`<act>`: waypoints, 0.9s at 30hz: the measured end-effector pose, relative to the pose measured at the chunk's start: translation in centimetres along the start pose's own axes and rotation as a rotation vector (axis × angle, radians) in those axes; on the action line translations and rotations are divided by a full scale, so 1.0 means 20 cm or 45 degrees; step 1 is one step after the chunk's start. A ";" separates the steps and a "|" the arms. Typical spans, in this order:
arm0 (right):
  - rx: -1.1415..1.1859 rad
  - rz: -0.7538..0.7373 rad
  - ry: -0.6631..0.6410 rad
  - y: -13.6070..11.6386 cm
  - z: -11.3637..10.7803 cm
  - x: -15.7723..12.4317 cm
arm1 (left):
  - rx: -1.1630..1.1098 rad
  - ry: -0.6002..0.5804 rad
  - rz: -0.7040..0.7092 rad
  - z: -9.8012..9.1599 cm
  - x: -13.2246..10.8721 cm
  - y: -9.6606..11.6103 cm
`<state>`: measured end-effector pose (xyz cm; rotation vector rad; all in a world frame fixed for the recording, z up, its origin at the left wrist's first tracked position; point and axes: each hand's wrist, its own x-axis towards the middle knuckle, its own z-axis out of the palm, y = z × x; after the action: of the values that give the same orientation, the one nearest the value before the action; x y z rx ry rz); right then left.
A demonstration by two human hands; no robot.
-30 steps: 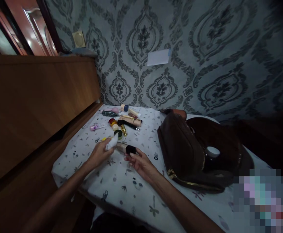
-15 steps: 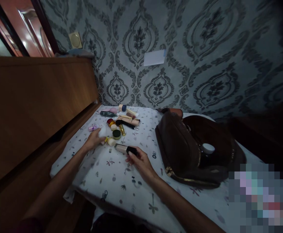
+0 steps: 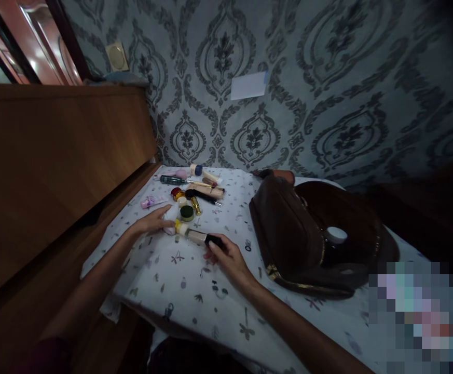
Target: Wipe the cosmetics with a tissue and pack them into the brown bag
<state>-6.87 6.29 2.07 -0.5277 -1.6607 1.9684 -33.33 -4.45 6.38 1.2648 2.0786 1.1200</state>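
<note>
My right hand (image 3: 230,257) grips a foundation bottle (image 3: 197,237) by its black cap. The bottle is clear with beige contents and lies nearly level, pointing left. Its far end meets or overlaps a small yellow-and-cream container (image 3: 181,227). My left hand (image 3: 153,221) is curled round a white object (image 3: 168,228), mostly hidden by the fingers, whose kind I cannot make out. Just beyond are a dark green round jar (image 3: 187,213), a gold tube (image 3: 196,206) and a pink-purple tube (image 3: 153,201).
More cosmetics lie towards the wall, among them a dark green bottle (image 3: 172,180), a black brush-like stick (image 3: 203,197) and a red-lidded jar (image 3: 177,194). An unzipped brown leather bag (image 3: 280,234) with a white-lidded jar (image 3: 335,235) stands right. A wooden panel (image 3: 66,150) borders the left.
My left hand has shifted slightly right and down, and the white object is lower. The foundation bottle's end now meets the yellow-and-cream container. My view has tilted a little.
</note>
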 end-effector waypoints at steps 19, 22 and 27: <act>0.209 0.067 -0.014 0.05 -0.02 0.02 | 0.699 0.107 0.362 -0.05 -0.08 0.01; 0.209 0.071 -0.014 0.07 -0.03 0.02 | 0.778 0.096 0.427 -0.05 -0.11 0.02; 0.192 0.051 -0.046 0.07 -0.04 0.02 | 0.877 0.008 0.693 0.03 -0.14 0.08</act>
<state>-6.91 6.96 0.60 -0.4748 -1.5176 2.1233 -30.77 -6.18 7.28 2.2481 2.2765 0.5804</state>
